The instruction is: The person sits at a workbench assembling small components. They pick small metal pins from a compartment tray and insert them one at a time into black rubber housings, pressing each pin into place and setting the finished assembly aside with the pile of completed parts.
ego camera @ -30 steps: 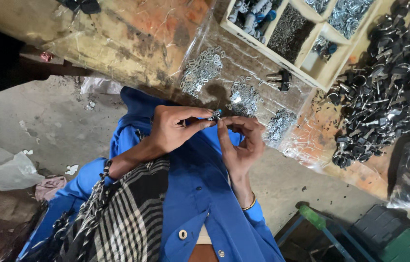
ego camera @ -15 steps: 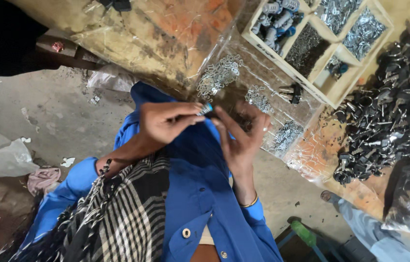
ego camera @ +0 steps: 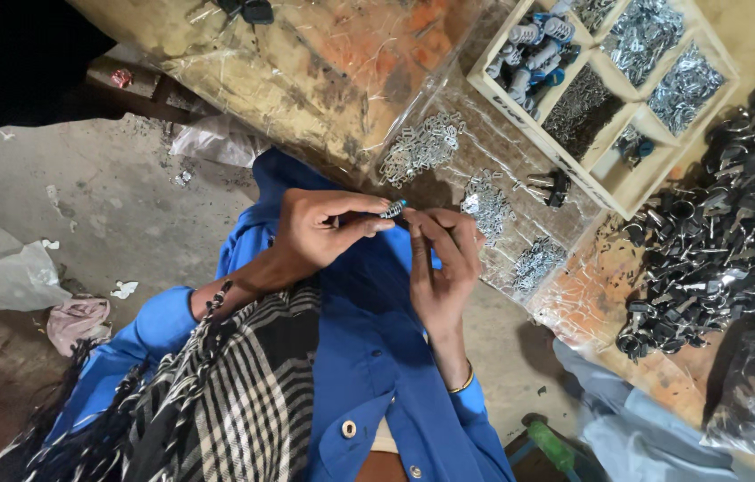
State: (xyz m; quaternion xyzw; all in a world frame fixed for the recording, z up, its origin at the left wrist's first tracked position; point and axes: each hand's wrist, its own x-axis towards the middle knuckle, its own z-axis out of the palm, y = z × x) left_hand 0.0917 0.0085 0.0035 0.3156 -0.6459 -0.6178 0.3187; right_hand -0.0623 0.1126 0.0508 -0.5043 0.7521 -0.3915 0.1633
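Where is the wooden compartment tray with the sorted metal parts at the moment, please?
In the head view, the wooden compartment tray sits on the table at upper right, between the loose silver piles under plastic and the black metal heap.

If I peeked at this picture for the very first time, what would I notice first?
You would first see two hands meeting in the middle: the left hand and the right hand pinch a small metal part between their fingers, over a bright blue shirt. Next, the big heap of dark metal pieces at the right, and the wooden tray with compartments of shiny bits at the top right.
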